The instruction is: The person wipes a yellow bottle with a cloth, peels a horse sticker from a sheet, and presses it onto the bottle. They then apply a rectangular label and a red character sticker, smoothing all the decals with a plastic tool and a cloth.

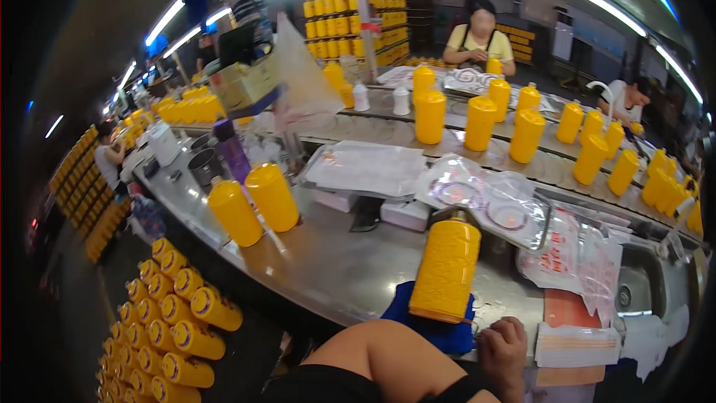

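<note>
A large wrinkled yellow cylinder lies on a blue cloth on the steel bench. My right hand is just beside its near end, fingers curled; what they hold, if anything, is hidden. Bare skin and black clothing of mine fill the bottom centre; I cannot tell which body part, and my left hand is not seen. Beyond the cylinder are metal trays with clear plastic. Two upright yellow bottles stand to the left.
Stacked yellow bottles fill the lower left. A sink and printed bags lie right. A back ledge holds several yellow bottles. Co-workers work opposite, at far right and at left.
</note>
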Tool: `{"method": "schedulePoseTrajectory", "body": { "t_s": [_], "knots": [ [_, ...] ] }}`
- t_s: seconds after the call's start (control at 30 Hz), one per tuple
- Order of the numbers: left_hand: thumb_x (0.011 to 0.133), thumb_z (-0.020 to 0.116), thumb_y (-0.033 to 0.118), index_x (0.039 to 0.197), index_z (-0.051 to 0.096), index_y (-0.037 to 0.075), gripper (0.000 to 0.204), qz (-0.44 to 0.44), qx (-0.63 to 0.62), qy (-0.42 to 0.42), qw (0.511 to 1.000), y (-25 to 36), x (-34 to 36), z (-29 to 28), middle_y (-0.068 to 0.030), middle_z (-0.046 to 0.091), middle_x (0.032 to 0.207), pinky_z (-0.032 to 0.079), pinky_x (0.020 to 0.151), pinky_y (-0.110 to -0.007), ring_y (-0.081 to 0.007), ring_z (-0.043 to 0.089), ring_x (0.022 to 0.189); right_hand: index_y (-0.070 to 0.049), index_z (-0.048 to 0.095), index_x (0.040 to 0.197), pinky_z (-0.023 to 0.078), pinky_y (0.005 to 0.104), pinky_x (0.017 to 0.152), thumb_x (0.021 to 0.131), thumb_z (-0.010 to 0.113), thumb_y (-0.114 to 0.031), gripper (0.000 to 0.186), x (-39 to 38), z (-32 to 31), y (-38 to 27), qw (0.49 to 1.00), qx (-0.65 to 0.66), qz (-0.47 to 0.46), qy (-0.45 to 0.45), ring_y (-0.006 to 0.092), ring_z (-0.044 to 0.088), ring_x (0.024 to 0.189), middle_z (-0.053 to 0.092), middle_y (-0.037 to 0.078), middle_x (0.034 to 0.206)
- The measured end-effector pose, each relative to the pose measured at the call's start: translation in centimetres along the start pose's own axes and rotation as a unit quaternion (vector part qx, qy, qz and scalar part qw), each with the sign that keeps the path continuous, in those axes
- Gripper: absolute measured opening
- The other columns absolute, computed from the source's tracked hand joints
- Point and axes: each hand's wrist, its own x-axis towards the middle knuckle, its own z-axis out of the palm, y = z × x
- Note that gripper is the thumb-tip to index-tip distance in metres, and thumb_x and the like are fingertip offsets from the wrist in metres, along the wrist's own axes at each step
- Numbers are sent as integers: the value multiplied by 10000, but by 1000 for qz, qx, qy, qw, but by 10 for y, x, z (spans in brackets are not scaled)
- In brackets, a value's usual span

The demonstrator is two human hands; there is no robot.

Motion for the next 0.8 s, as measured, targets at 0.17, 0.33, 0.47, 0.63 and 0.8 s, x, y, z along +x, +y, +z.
{"method": "schedulePoseTrajectory", "body": {
  "t_s": [0.17,0.33,0.47,0.63,0.8],
  "knots": [
    [883,526,380,1204,502,60,453,-6,-451,492,744,-32,-178,-46,-122,542,1115,400,927,-475,-288,507,1037,-72,661,826,449,449,823,702,714,-81,135,4,-1,-5,1000,2,3,-15,341,567,984,598,91,885],
    [916,504,374,1208,497,57,431,-280,-13,525,803,-54,-219,-43,-110,571,1049,457,875,-432,-250,561,947,-56,660,835,449,460,839,701,695,-60,139,5,-3,-8,999,33,13,-5,366,553,996,594,110,893],
    [952,458,332,1204,496,45,384,-94,-379,604,695,-45,-208,-41,-105,575,1054,484,837,-388,-226,580,935,-53,659,840,443,462,851,711,688,-62,133,3,-1,-5,1000,15,5,-19,365,549,1002,593,110,901],
    [929,475,390,1213,496,53,441,20,-506,566,650,-39,-204,-41,-99,573,1082,472,860,-420,-233,572,972,-52,656,837,438,461,862,720,681,-61,121,0,1,-3,1000,17,4,-16,364,548,1003,592,110,900],
    [887,499,437,1231,495,66,506,77,-635,518,568,-26,-193,-39,-102,564,1127,418,912,-501,-255,536,1029,-48,652,838,440,457,856,729,677,-62,112,2,0,-5,1000,21,5,-9,364,551,989,590,112,893]
  ]
}}
